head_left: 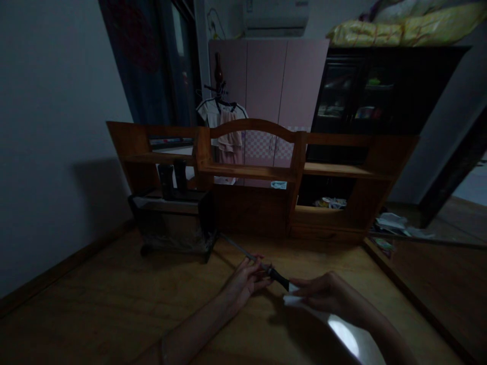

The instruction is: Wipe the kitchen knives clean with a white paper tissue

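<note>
In dim light a long thin rod-like tool (243, 252) with a dark handle lies slanted over the wooden desk (114, 304), its tip pointing toward the back left. My left hand (245, 281) pinches the rod just ahead of the dark handle. My right hand (323, 294) is closed around the handle end, with a piece of white paper or cloth (292, 299) under its fingers.
A wooden shelf unit (251, 172) stands along the desk's back edge. A dark box-like holder (173, 218) sits at the back left. Papers (395, 223) lie at the right. Behind are a pink wardrobe (266, 91) and a dark cabinet (380, 91).
</note>
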Motion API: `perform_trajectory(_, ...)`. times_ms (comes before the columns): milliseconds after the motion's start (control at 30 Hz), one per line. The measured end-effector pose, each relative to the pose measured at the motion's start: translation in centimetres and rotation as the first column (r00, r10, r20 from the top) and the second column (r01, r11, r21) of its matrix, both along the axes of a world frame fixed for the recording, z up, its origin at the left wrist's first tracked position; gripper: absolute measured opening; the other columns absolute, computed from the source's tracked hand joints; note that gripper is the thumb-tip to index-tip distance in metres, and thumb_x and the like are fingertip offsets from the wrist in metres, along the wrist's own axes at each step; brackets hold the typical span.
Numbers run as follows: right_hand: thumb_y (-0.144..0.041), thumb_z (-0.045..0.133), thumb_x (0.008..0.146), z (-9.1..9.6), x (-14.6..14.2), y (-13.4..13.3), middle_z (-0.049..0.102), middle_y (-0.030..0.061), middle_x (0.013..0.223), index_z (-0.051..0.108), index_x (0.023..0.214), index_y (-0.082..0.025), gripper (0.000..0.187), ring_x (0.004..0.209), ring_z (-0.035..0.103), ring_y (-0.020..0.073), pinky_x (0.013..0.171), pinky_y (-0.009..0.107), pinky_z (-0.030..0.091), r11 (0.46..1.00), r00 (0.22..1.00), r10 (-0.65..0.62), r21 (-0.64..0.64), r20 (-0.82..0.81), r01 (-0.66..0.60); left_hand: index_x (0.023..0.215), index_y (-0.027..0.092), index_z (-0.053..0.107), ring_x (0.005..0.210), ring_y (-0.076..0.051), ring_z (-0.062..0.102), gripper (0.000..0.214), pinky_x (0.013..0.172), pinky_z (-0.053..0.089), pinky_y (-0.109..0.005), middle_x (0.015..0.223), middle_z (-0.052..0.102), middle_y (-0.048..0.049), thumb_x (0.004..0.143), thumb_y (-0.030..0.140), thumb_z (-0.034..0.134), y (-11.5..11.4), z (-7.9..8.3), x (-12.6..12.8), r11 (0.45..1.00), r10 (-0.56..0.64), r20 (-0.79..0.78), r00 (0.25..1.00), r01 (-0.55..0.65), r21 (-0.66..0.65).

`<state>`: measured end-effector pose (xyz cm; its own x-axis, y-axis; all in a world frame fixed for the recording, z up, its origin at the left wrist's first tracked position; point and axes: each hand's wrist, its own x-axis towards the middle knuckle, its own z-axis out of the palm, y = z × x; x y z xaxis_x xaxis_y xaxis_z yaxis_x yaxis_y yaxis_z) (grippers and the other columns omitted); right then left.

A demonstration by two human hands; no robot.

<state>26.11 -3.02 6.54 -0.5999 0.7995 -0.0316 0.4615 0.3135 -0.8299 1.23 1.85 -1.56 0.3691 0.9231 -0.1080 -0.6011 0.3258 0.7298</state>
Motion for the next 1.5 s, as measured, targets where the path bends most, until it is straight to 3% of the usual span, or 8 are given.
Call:
perform_trajectory(133,-0.037,0.063,0.082,-0.1,1.2,0.6,0.063,0.0037,0.120,0.070,0.106,-0.027,0.028,0.100,0.065,0.0296,0.083,0.036,0.053,0.997,0.998,-0.055,-0.046,0.000,0.055,0.106,0.018,0.043,0.105,-0.027,0.062,0.028,0.086,0.051,-0.043,0.106,0.065,-0.0154,0.085,0.025,0.060,0.1,-0.1,0.0,1.000,-0.006,0.031,1.000,0.006,0.002)
perform_trajectory(300,-0.036,0.059,0.086,-1.4,-1.2,1.2,0.060,0.0032,0.124,0.064,0.115,-0.029,0.030,0.115,0.057,0.0263,0.099,0.041,0.044,0.922,0.922,-0.288,0.185,-0.260,0.340,0.104,0.018,0.045,0.098,-0.025,0.064,0.024,0.083,0.052,-0.042,0.098,0.066,-0.0122,0.085,0.023,0.059,0.3,0.0,-0.1,1.000,0.001,0.032,0.999,0.000,-0.030)
perform_trajectory(433,-0.029,0.058,0.086,-2.5,-4.5,0.9,0.056,0.0013,0.129,0.064,0.115,-0.031,0.029,0.118,0.054,0.0255,0.098,0.040,0.046,0.961,0.971,-0.107,0.229,-0.212,0.156,0.103,0.017,0.047,0.079,-0.018,0.066,0.025,0.069,0.054,-0.032,0.090,0.066,-0.0076,0.084,0.023,0.061,0.2,-0.2,0.0,1.000,-0.012,0.028,1.000,0.013,-0.024)
perform_trajectory(567,-0.023,0.058,0.086,-2.6,-5.4,0.7,0.052,0.0002,0.132,0.063,0.116,-0.032,0.032,0.114,0.057,0.0263,0.096,0.039,0.047,0.959,0.990,-0.052,0.270,-0.132,0.087,0.100,0.017,0.049,0.076,-0.017,0.066,0.022,0.066,0.053,-0.028,0.090,0.065,-0.0075,0.083,0.023,0.062,0.5,-0.9,0.1,0.999,-0.016,0.059,0.998,0.019,-0.043)
perform_trajectory(733,-0.026,0.057,0.086,-1.9,-4.3,0.5,0.058,0.0026,0.127,0.062,0.118,-0.031,0.032,0.096,0.068,0.0259,0.081,0.037,0.056,0.972,0.993,-0.050,0.223,-0.106,0.073,0.100,0.017,0.049,0.084,-0.021,0.067,0.023,0.066,0.053,-0.029,0.101,0.065,-0.0118,0.083,0.025,0.062,0.8,-1.3,0.0,0.996,-0.023,0.082,0.996,0.030,-0.088)
perform_trajectory(967,-0.027,0.060,0.085,-0.5,-3.1,0.0,0.056,0.0038,0.128,0.061,0.118,-0.029,0.033,0.118,0.054,0.0274,0.095,0.039,0.047,0.999,0.989,-0.004,0.051,-0.150,0.012,0.099,0.015,0.049,0.092,-0.024,0.066,0.019,0.078,0.055,-0.037,0.101,0.065,-0.0131,0.084,0.018,0.060,0.3,-0.3,0.1,0.994,-0.013,0.080,0.997,0.021,-0.108)
perform_trajectory(1300,-0.029,0.062,0.083,-0.2,-1.0,0.1,0.054,0.0064,0.131,0.064,0.115,-0.027,0.032,0.119,0.053,0.0272,0.099,0.037,0.044,1.000,0.993,0.017,0.009,-0.115,-0.016,0.098,0.015,0.048,0.097,-0.026,0.065,0.018,0.078,0.056,-0.037,0.099,0.065,-0.0131,0.084,0.017,0.059,0.4,0.0,0.0,0.989,0.011,0.079,0.997,0.001,-0.145)
perform_trajectory(1500,-0.030,0.062,0.082,-0.1,-0.2,0.3,0.056,0.0043,0.129,0.066,0.110,-0.030,0.028,0.112,0.059,0.0269,0.092,0.039,0.049,1.000,0.995,-0.023,-0.005,-0.101,0.023,0.098,0.014,0.048,0.095,-0.027,0.066,0.019,0.078,0.056,-0.039,0.098,0.065,-0.0129,0.084,0.016,0.060,0.6,-0.4,0.0,0.989,0.000,0.094,0.996,0.014,-0.148)
